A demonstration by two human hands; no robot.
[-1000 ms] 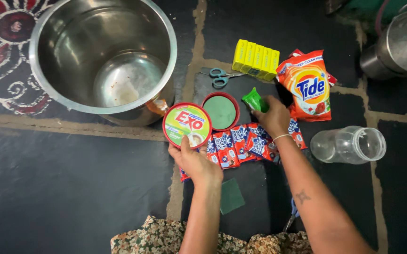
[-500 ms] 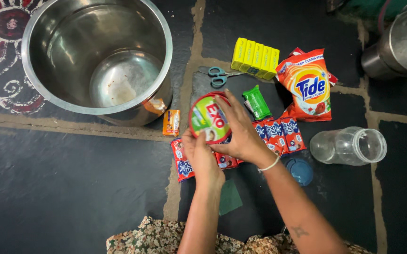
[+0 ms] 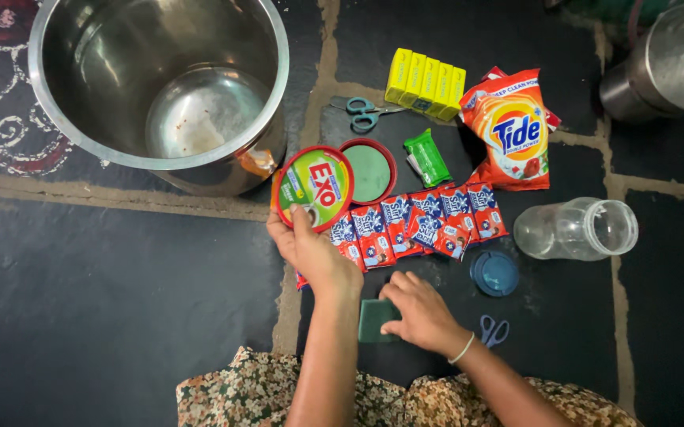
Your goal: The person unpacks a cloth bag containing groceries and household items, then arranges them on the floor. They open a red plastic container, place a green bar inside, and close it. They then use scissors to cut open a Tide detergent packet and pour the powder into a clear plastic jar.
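My left hand (image 3: 310,251) holds a round red-rimmed lid (image 3: 312,185) with a green and red label, tilted up beside an open round red tub (image 3: 369,171) with a green cake inside. My right hand (image 3: 418,311) rests on a dark green scrub pad (image 3: 373,319) on the floor near my lap. A row of red and blue sachets (image 3: 417,223) lies between the two hands.
A large steel pot (image 3: 160,83) stands at the upper left. Yellow soap bars (image 3: 425,77), teal scissors (image 3: 361,113), a green packet (image 3: 426,157), an orange detergent pouch (image 3: 512,136), a clear jar (image 3: 575,229) on its side, a blue jar lid (image 3: 494,273) and blue scissors (image 3: 492,330) lie about. Another steel vessel (image 3: 662,67) is at the upper right.
My left hand carried the lid back left, off the red tub. My right hand left the lid and dropped down onto the green scrub pad.
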